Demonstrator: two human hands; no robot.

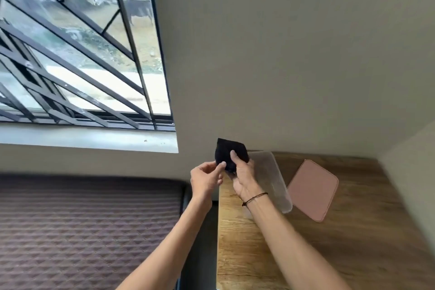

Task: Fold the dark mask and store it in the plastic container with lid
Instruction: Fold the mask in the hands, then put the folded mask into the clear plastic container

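Head view takes in a pale wall (282,54) across most of the scene, with a barred window (77,49) at the far left. Below the window, at the near left, lies a dark quilted mattress (82,231). A wooden table (353,242) fills the near right, up against the wall. On it rests a clear plastic container (273,179), open, and just to its right, a pink lid (313,189) lies flat on the wood. Both bare forearms reach in from the near edge. The right hand (244,179), a thin dark cord (255,198) round its wrist, grasps the dark mask (231,150) with its thumb pressed across the front. The left hand (206,179) pinches the mask's lower left edge between thumb and fingertips. The mask is folded small and held up in the air, above the far left corner of the container.
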